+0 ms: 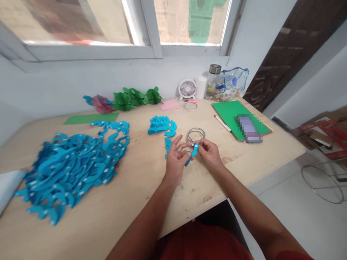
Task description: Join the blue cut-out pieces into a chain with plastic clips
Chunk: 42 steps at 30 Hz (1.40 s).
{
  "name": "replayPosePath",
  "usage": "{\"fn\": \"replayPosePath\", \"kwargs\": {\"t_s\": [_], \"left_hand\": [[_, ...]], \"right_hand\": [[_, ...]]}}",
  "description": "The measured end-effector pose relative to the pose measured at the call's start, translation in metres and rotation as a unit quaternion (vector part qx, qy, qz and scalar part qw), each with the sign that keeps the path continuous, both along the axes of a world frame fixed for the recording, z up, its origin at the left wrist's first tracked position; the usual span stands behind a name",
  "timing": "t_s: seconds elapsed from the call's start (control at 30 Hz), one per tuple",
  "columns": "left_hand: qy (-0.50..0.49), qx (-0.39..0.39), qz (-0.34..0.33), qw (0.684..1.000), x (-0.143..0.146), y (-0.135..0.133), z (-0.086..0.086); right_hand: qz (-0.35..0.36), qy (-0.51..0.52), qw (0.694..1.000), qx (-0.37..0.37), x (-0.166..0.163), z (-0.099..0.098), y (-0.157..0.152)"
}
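Observation:
Both of my hands meet over the middle of the wooden table [141,187] and hold one curved blue foam piece [193,153] between them. My left hand [177,159] pinches its lower end, with two fingers raised. My right hand [207,153] grips its upper end, where a small white tab shows. Just behind the hands lies a roll of clear tape [195,134]. A few more blue pieces [168,144] lie under my left hand.
A big heap of blue foam pieces [73,164] covers the left of the table, and a small stack [162,125] lies farther back. Green paper flowers [135,96], a small fan [187,88], a bottle [213,81] and a green sheet [230,112] stand at the back right.

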<state>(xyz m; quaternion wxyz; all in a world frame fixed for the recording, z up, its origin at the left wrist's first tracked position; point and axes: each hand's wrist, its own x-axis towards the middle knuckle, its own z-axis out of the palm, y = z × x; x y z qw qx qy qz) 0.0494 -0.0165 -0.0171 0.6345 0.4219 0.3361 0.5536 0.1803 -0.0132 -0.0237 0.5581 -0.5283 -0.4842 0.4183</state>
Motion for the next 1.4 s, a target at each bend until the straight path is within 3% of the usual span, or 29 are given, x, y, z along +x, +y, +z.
{"fn": "replayPosePath", "kwargs": {"t_s": [0.7, 0.97, 1.1, 1.2, 1.4], "left_hand": [[0.04, 0.038, -0.007, 0.998, 0.002, -0.007, 0.003], [0.077, 0.047, 0.097, 0.991, -0.003, 0.002, -0.001], [0.092, 0.044, 0.114, 0.988, -0.002, 0.003, -0.006], [0.107, 0.05, 0.111, 0.987, 0.0, 0.001, -0.007], [0.124, 0.057, 0.077, 0.988, 0.001, -0.002, -0.003]], "right_hand": [[0.005, -0.009, 1.0, 0.005, -0.001, 0.0, -0.001], [-0.016, -0.008, 1.0, -0.005, 0.002, 0.004, -0.002], [0.031, 0.014, 0.999, 0.01, 0.002, 0.007, -0.002], [0.069, 0.02, 0.997, 0.03, 0.0, 0.005, -0.002], [0.06, -0.022, 0.998, 0.011, 0.0, -0.003, -0.002]]}}
